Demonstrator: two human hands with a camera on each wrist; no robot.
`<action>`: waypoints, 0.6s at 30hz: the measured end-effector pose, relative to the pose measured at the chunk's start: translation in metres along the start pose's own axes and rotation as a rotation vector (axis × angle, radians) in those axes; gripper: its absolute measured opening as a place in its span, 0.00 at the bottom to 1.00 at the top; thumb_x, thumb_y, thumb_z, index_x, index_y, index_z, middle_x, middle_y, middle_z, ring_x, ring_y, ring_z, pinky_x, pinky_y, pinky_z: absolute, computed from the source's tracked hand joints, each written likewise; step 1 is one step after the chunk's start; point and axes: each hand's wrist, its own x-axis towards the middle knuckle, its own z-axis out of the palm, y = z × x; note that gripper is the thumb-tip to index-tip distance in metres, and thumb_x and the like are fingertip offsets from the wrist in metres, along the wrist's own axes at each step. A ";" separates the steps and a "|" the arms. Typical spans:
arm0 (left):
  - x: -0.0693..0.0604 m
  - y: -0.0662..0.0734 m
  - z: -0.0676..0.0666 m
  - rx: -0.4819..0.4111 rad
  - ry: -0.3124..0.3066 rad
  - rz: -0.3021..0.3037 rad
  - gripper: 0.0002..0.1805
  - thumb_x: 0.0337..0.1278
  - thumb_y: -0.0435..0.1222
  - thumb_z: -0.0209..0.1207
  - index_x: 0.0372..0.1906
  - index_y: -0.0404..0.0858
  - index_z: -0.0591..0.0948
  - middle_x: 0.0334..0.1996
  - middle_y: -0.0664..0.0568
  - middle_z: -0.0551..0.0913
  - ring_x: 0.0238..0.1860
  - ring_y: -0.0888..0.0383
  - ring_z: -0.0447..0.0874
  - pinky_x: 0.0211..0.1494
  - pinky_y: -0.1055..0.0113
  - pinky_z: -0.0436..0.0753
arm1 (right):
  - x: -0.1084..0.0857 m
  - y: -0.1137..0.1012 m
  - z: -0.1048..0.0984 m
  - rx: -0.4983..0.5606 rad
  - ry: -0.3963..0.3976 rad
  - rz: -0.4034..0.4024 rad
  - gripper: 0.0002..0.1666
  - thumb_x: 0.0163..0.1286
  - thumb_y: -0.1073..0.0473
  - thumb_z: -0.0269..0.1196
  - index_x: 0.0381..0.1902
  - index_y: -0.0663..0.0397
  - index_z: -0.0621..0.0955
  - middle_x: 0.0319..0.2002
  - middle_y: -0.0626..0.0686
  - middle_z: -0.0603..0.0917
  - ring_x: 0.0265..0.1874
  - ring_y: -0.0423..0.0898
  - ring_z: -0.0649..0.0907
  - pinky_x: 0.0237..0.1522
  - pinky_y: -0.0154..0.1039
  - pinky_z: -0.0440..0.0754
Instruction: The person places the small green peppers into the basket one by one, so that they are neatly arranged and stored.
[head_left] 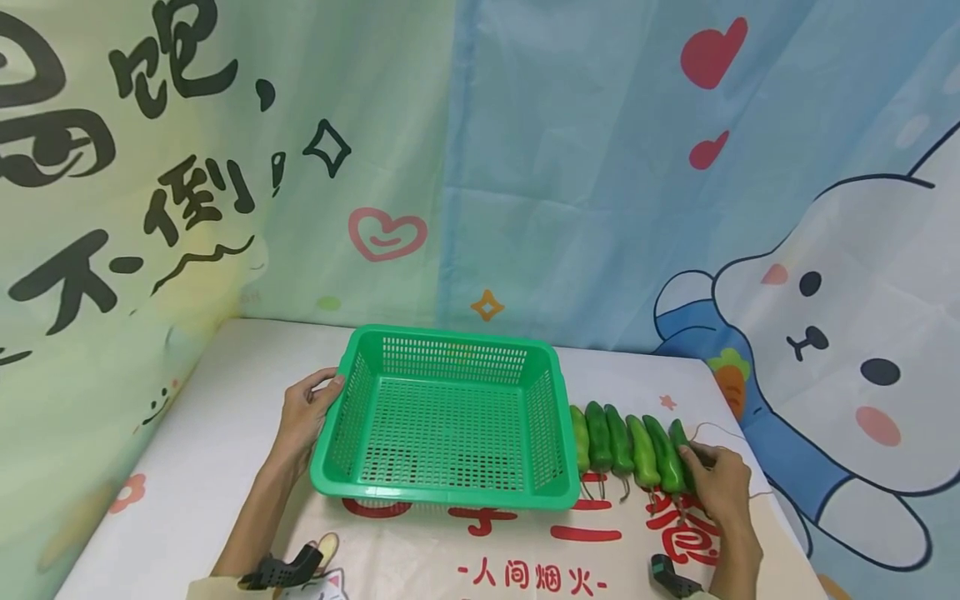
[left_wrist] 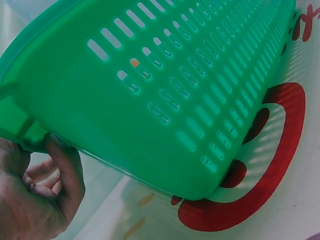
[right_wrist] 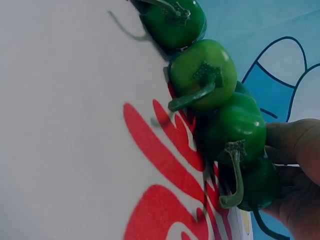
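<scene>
A green plastic basket [head_left: 450, 433] with slotted walls stands on the table in the head view, with nothing inside it. My left hand [head_left: 303, 412] grips its left rim; in the left wrist view curled fingers [left_wrist: 70, 170] hook the rim at a corner. To the basket's right, several green peppers [head_left: 643, 450] lie side by side in a row, stems toward me. At the row's right end my right hand [head_left: 718, 483] holds the last pepper [head_left: 678, 437]. In the right wrist view that pepper [right_wrist: 262, 182] sits against my fingers, partly hidden behind its neighbour.
A pale table cover [head_left: 525, 567] with red lettering lies under everything. Behind the table hangs a printed curtain [head_left: 570, 208] with a cartoon rabbit at right. The basket's right wall stands close beside the leftmost pepper [head_left: 579, 437].
</scene>
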 end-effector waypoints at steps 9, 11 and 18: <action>0.001 0.000 0.000 0.003 0.001 -0.006 0.29 0.87 0.47 0.55 0.76 0.30 0.73 0.43 0.53 0.95 0.37 0.61 0.97 0.42 0.66 0.96 | -0.003 0.005 0.000 0.045 0.048 0.019 0.28 0.86 0.53 0.60 0.67 0.74 0.81 0.59 0.78 0.85 0.57 0.69 0.84 0.55 0.52 0.83; 0.000 0.000 0.000 0.003 0.002 -0.007 0.29 0.87 0.47 0.55 0.76 0.30 0.74 0.43 0.52 0.95 0.37 0.61 0.97 0.42 0.66 0.96 | -0.004 0.006 -0.001 0.068 0.051 0.046 0.28 0.87 0.52 0.59 0.68 0.73 0.81 0.61 0.78 0.84 0.59 0.69 0.83 0.57 0.51 0.82; -0.001 0.000 0.001 -0.004 0.010 -0.009 0.28 0.87 0.46 0.55 0.76 0.29 0.74 0.41 0.54 0.95 0.36 0.61 0.96 0.42 0.67 0.96 | -0.003 0.010 -0.001 0.123 0.063 0.108 0.31 0.87 0.47 0.59 0.69 0.69 0.82 0.64 0.76 0.83 0.59 0.65 0.82 0.40 0.18 0.69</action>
